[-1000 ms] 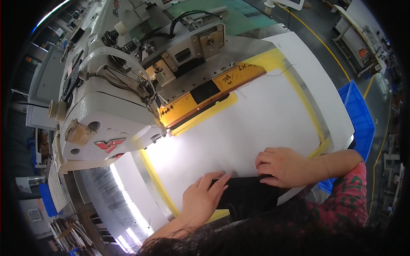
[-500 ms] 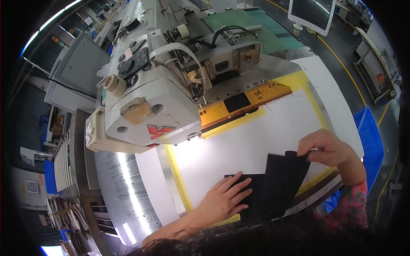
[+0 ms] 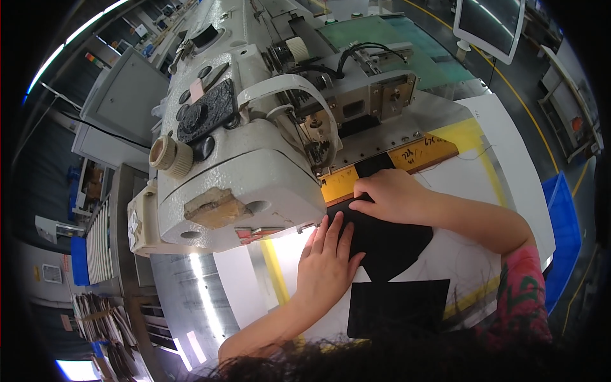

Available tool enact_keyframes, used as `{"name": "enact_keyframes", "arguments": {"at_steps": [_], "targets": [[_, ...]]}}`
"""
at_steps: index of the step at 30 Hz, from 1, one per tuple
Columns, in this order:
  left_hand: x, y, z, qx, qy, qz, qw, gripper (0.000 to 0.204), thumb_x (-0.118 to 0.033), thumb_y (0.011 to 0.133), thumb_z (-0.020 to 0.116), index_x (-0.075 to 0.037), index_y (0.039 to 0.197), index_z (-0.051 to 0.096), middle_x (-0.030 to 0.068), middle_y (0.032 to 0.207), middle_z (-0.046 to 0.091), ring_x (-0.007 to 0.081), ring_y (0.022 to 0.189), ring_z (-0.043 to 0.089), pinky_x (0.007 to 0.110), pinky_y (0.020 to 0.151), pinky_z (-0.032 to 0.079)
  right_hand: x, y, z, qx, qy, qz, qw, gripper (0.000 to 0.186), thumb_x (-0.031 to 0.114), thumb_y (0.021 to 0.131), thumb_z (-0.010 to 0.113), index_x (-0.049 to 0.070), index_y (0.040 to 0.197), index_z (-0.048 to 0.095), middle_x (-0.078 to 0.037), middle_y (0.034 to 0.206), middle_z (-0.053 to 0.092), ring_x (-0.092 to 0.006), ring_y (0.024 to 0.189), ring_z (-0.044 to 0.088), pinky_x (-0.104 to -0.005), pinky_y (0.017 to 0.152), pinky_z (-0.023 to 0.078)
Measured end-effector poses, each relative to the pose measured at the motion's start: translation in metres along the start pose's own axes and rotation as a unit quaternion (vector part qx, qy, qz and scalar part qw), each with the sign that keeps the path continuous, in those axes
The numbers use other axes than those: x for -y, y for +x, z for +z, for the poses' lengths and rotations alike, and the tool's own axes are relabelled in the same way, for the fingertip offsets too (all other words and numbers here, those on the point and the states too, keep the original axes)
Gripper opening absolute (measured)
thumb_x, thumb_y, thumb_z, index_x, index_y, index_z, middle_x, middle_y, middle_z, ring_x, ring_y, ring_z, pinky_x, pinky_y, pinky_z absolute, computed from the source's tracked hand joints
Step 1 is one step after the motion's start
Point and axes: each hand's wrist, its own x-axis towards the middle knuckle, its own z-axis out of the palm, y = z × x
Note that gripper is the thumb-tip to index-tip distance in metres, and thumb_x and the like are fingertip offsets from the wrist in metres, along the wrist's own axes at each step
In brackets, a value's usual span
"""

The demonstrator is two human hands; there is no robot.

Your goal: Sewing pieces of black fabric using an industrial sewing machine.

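Observation:
A black fabric piece (image 3: 391, 245) lies on the white work surface (image 3: 474, 239), its far edge up against the orange clamp plate (image 3: 340, 184) of a sewing machine. My left hand (image 3: 326, 261) rests flat at the fabric's left edge, fingers stretched out, fingertips close under the machine head (image 3: 248, 191). My right hand (image 3: 394, 196) is closed with thumb and curled fingers on the fabric's far edge, beside the plate. Its fingertips partly hide that edge. Nearer to me is a second black fabric piece (image 3: 398, 309), roughly rectangular, its near side hidden by hair.
The machine head stands close over my left fingertips. Yellow tape (image 3: 275, 270) borders the white surface. A blue bin (image 3: 563, 239) stands at the right, a monitor (image 3: 489, 25) at the far right. A metal tabletop (image 3: 181, 290) extends on the left.
Both hands have moved away from me toward the clamp plate, the right one also leftward, bringing one black fabric piece up to it. The other piece now lies apart, nearer me.

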Motion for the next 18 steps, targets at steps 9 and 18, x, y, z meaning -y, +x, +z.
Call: {"name": "enact_keyframes", "arguments": {"at_steps": [9, 18], "targets": [[0.008, -0.003, 0.009, 0.000, -0.039, -0.026, 0.999, 0.057, -0.032, 0.082, 0.068, -0.005, 0.129, 0.052, 0.0145, 0.139, 0.044, 0.0327, 0.131, 0.040, 0.045, 0.106, 0.034, 0.004, 0.000, 0.010, -0.055, -0.044, -0.004, 0.997, 0.025, 0.028, 0.082, 0.065, 0.004, 0.076, 0.063, -0.012, 0.071, 0.065, -0.0315, 0.074, 0.065, -0.0427, 0.066, 0.051], [0.012, 0.000, 0.009, -0.006, 0.002, -0.016, 1.000, 0.061, -0.039, 0.077, 0.070, -0.008, 0.127, 0.054, 0.0122, 0.140, 0.043, 0.0308, 0.127, 0.042, 0.043, 0.100, 0.036, -0.006, 0.002, 0.018, -0.098, -0.087, -0.048, 0.990, 0.026, 0.032, 0.081, 0.068, 0.007, 0.078, 0.058, -0.010, 0.065, 0.062, -0.0319, 0.065, 0.063, -0.0431, 0.058, 0.048]]}}
